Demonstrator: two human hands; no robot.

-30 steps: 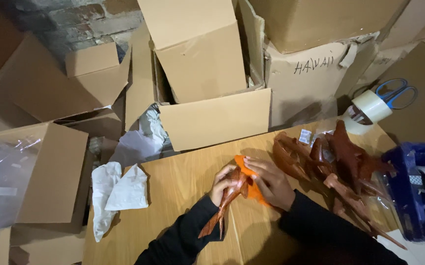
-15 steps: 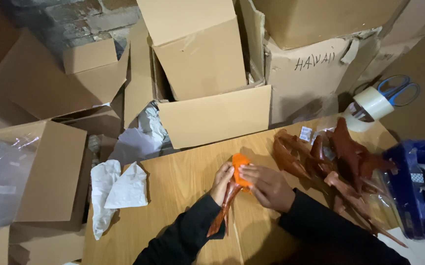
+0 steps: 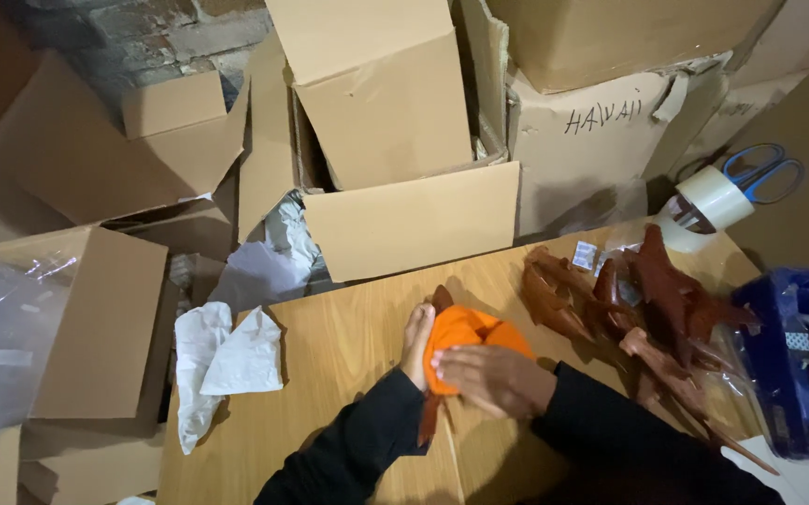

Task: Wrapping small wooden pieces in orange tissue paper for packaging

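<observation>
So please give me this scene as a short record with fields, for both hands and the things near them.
left hand: against the left side of the orange cloth
right hand: flat on top of the cloth
under cloth: brown object, partly hidden
surface: wooden table
left of hands: white paper
right of hands: brown figures, blue tape dispenser
behind: open cardboard boxes

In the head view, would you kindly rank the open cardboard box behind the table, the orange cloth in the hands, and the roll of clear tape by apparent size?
1. Open cardboard box, by far the largest.
2. Orange cloth.
3. Roll of clear tape, close to the cloth in size and farther from the camera, so these two are unsure.
</observation>
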